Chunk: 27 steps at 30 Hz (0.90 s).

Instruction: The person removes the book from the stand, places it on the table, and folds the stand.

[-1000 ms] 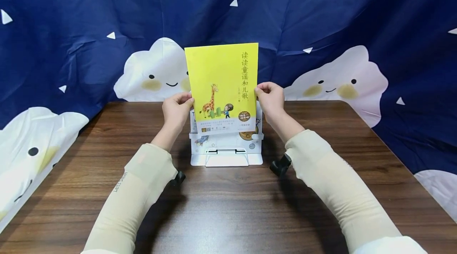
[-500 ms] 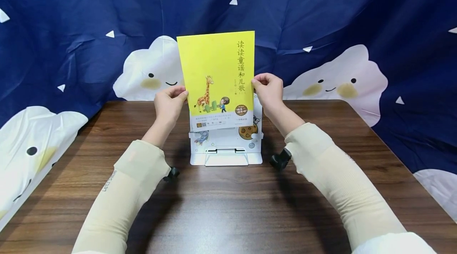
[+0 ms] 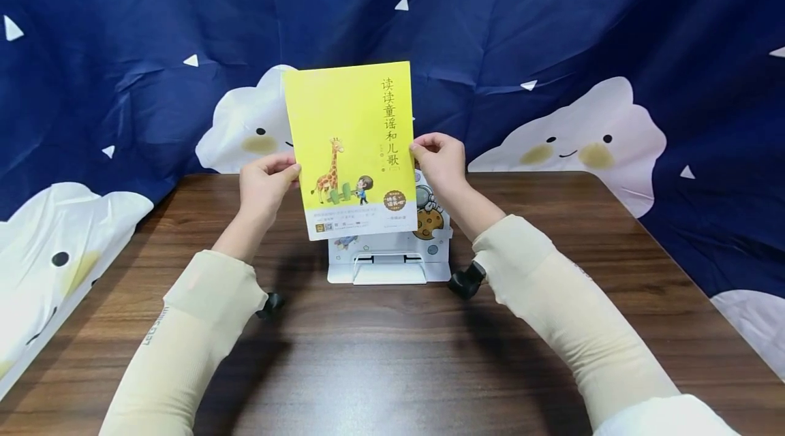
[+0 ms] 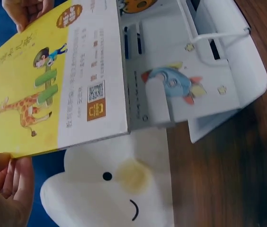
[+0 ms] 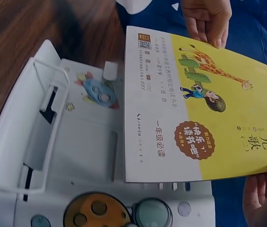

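A yellow book (image 3: 349,116) with a giraffe and a child on its cover is held up between both hands. My left hand (image 3: 265,187) pinches its left edge, thumb on the front cover. On the opposite edge my right hand (image 3: 443,162) pinches it the same way. The book leans slightly, its top tipped to the left. Behind and below it stands a white book stand (image 3: 389,250) printed with space pictures, its upper part hidden by the book. In the right wrist view the book (image 5: 162,109) is raised off the stand's panel (image 5: 91,151).
The stand rests on a dark wood table (image 3: 380,347). A wire holder (image 3: 390,274) folds out at its front foot. Behind the table hangs a blue curtain (image 3: 552,20) with smiling clouds.
The book has shifted left with both hands, uncovering more of the stand's right side. It rose at first, then came down a little. The stand has stayed in place.
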{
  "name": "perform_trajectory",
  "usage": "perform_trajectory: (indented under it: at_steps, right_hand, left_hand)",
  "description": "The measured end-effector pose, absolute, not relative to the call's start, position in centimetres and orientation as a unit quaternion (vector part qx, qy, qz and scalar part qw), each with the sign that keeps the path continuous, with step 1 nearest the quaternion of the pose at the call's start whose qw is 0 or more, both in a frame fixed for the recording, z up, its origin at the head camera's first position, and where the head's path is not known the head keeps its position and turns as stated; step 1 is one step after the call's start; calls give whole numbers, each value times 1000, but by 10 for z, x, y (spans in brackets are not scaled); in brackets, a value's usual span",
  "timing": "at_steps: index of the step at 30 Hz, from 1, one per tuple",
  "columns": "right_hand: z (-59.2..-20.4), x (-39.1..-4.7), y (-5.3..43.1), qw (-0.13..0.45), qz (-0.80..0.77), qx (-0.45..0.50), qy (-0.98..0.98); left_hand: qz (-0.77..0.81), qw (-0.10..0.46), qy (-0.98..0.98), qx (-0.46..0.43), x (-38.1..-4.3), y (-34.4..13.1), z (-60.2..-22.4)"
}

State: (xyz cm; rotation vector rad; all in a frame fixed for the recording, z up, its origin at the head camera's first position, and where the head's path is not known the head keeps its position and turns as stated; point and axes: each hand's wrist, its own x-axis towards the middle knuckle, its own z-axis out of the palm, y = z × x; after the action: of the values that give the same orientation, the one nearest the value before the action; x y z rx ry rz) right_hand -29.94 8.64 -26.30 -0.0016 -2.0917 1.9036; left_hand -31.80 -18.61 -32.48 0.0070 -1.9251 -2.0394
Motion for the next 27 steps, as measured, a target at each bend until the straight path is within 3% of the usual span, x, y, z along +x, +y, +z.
perform_trajectory:
  at_steps: [5, 8, 13, 18, 20, 22, 27]
  right_hand:
    - [-249, -272, 72, 139, 661, -21, -737]
    - [-259, -279, 68, 128, 674, -28, -727]
    - [-277, -292, 59, 106, 704, -29, -702]
    - [-265, -266, 42, 71, 719, -46, -690]
    - [-267, -263, 36, 60, 726, -52, -684]
    - [-297, -291, 29, 69, 732, -40, -676]
    - [-317, -297, 16, 67, 733, -32, -676]
  left_hand:
    - [-729, 180, -660, -29, -407, -245, -414]
    - [-733, 186, -653, -39, -420, -263, -431]
    - [-727, 176, -661, -51, -386, -272, -411]
    - [-717, 116, -687, -3, -299, -247, -334]
    - [-700, 119, -704, 12, -304, -261, -343]
    - [-700, 123, -703, 21, -328, -287, -371]
    - [-715, 106, -690, 40, -327, -312, -386]
